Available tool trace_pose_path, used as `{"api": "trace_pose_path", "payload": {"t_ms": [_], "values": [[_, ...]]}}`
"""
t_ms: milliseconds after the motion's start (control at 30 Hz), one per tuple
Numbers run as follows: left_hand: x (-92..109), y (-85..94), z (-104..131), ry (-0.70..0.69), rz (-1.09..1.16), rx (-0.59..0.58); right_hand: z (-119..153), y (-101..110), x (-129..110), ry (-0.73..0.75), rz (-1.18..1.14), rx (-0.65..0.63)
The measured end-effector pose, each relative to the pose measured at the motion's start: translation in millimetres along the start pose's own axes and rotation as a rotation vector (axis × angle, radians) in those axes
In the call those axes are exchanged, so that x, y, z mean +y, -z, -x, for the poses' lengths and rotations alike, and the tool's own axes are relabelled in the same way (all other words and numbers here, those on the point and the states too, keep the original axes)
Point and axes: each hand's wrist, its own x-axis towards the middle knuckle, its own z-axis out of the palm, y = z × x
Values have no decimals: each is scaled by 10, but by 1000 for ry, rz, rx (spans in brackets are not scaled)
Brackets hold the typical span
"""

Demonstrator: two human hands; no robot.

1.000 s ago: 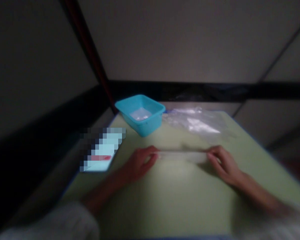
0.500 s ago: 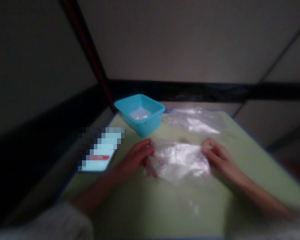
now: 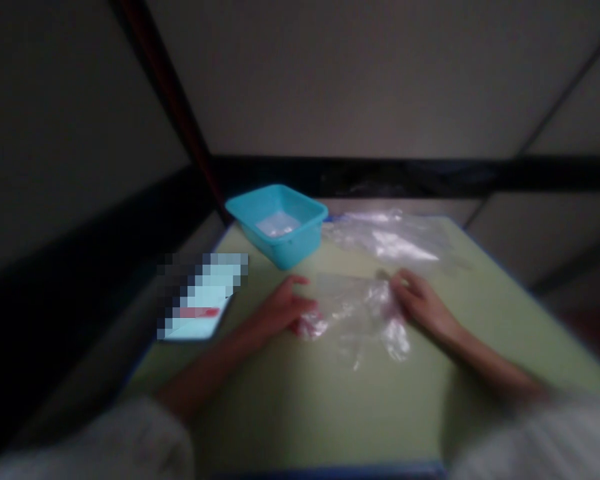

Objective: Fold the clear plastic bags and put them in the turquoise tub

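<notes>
A clear, crinkled plastic bag lies low over the table between my two hands. At its left end is my left hand, with the thumb and index finger spread apart and no plastic between them. Its other fingers show reddish through the film, touching the bag from beneath or behind. My right hand is closed on the bag's upper right corner, pinching it between thumb and fingers. Blur hides the bag's finer edges.
A turquoise plastic basket stands at the far left of the green table, with whitish, shiny contents. More clear plastic bags lie at the back right. A device with a lit, pixelated screen rests at the left edge. Walls close in behind.
The bag, stretched between both hands before, has come down and slackened. My left thumb and index finger have parted from its upper left corner. My right hand has shifted slightly left, still holding on.
</notes>
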Motion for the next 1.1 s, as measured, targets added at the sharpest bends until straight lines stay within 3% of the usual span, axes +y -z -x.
{"api": "trace_pose_path", "payload": {"t_ms": [200,433,600,800,867,933,1033,1067,1100], "values": [[-48,-44,49,-75,-153,-77,-40,39,-28,-15,66,33],[-98,-98,20,-171,-175,19,-36,140,10,-31,85,-63],[-95,-49,-25,-216,-175,109,-15,283,-35,-140,90,-350],[-132,35,-163,-316,-153,330,163,395,-158,-303,123,-912],[-146,46,-192,-358,-147,375,196,445,-182,-307,155,-992],[-156,50,-203,-386,-142,394,183,480,-198,-175,209,-884],[-160,45,-198,-423,-127,402,90,457,-198,227,327,-466],[-158,41,-194,-432,-122,401,49,430,-186,363,378,-369],[-155,38,-189,-436,-118,395,5,399,-165,481,437,-354]]}}
